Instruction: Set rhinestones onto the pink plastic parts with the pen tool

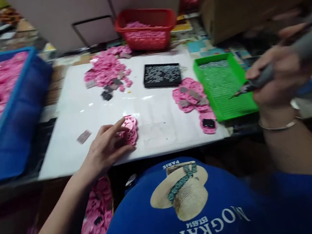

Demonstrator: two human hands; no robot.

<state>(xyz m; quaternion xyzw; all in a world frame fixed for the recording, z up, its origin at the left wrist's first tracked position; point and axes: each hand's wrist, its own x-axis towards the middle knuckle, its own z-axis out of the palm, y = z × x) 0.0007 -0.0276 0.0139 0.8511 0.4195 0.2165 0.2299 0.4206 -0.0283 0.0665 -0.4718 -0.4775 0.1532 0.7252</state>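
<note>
My left hand (pixel 106 146) rests on the white board with thumb and fingers around the edge of a pink scalloped plastic part (pixel 131 130). My right hand (pixel 276 71) grips a grey electric screwdriver (pixel 267 76), raised at the right, its thin bit pointing left over a green tray (pixel 222 110) of tiny metal pieces that look like screws. Left of this tray, pink parts with grey pieces (pixel 190 94) on them lie in a small stack. Nearest the board's front edge is a pink part holding a black block (pixel 208 123).
A black tray (pixel 162 75) of small metal pieces stands mid-board. Beyond lie a heap of small pink pieces (pixel 107 67) and a red basket (pixel 145 28). A blue crate (pixel 40 71) full of pink parts borders the left; a cardboard box (pixel 233 7) stands at the back right.
</note>
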